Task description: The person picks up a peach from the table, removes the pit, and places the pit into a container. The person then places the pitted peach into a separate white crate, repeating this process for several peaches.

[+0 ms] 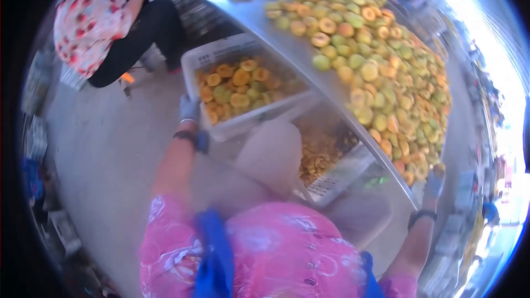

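My left hand, in a pale glove with a dark band at the wrist, is closed on the left rim of a white plastic crate. Halved apricots lie inside this crate, which is tilted beside the metal table. At the table's near right end, my right hand, also gloved, has its fingers around an apricot at the edge of a large apricot pile. Motion blurs both hands, and the right fingers show only in part.
Beneath the table edge, by my knees, stands another white crate with small brown pieces. A person in a flowered top sits at the upper left, a blue-gloved hand near the table. Stacked crates line the left side.
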`<state>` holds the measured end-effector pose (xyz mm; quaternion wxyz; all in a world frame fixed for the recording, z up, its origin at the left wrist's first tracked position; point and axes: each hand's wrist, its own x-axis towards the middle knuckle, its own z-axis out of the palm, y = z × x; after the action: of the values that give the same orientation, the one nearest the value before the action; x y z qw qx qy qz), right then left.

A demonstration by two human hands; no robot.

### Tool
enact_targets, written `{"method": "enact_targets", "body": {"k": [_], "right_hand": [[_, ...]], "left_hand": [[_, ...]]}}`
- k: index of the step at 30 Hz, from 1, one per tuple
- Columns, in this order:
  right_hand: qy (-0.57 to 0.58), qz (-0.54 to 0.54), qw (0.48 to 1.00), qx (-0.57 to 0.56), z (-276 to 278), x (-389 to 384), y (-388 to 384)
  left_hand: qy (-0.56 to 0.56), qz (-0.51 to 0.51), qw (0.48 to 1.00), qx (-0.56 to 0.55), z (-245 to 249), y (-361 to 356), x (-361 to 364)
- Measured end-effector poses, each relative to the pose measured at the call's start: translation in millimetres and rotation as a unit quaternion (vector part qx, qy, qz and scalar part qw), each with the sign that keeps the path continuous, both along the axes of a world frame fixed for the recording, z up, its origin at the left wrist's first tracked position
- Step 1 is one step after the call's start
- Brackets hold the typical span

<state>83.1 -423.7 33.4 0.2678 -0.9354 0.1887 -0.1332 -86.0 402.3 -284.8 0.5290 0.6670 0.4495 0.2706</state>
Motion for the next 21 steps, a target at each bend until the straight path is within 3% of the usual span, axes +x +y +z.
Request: {"method": "enact_targets", "body": {"k": [1,2,4,6,7,8,10,12,13,14,15,16,18,20,21], "right_hand": [[0.067,-0.069,0.995,0.013,43.6,-26.4,63.0],[0.067,-0.058,0.996,0.016,40.7,-26.8,78.7],[-0.089,0.053,0.989,0.107,38.1,-37.5,89.6],[-0.159,0.121,0.964,0.172,9.2,-42.7,123.2],[-0.077,0.144,0.979,0.118,4.8,-48.4,139.8],[0.008,0.164,0.985,0.059,-1.2,-53.6,158.0],[-0.112,0.224,0.958,-0.140,-29.2,-62.7,210.6],[0.039,0.382,0.923,0.033,-6.7,-46.3,261.1],[0.058,0.392,0.918,0.008,6.1,-43.5,289.2],[0.045,0.421,0.905,0.024,3.2,-31.7,307.0],[-0.015,0.447,0.894,-0.014,-7.8,-22.9,312.8],[-0.078,0.468,0.879,-0.049,-19.3,-13.3,318.6],[-0.093,0.472,0.873,-0.085,-38.8,1.2,328.5],[-0.171,0.489,0.837,-0.175,-57.2,14.9,328.5],[-0.177,0.501,0.830,-0.166,-44.2,14.4,336.0]], "left_hand": [[0.002,0.015,1.000,0.005,16.6,-5.5,-2.8],[0.052,-0.009,0.998,-0.030,46.0,-14.0,-4.4],[0.090,-0.037,0.993,-0.063,65.5,-17.7,1.8],[0.163,0.011,0.985,0.053,62.7,-27.3,8.9],[0.246,-0.005,0.962,0.115,100.2,-44.9,7.8],[0.241,-0.001,0.964,0.115,106.4,-55.6,9.3],[0.210,-0.039,0.912,0.351,114.6,-60.8,11.3],[0.141,-0.097,0.933,0.317,125.5,-51.0,34.9],[0.059,-0.149,0.957,0.243,162.2,-59.4,43.6],[0.072,-0.182,0.951,0.239,172.1,-55.9,57.1],[0.094,-0.245,0.951,0.165,200.2,-56.8,67.7],[0.075,-0.276,0.939,0.189,222.8,-60.6,76.0],[0.059,-0.351,0.898,0.259,221.2,-45.1,106.0],[0.118,-0.343,0.888,0.283,227.6,-53.4,121.1],[0.169,-0.348,0.868,0.310,204.4,-59.8,130.8]]}}
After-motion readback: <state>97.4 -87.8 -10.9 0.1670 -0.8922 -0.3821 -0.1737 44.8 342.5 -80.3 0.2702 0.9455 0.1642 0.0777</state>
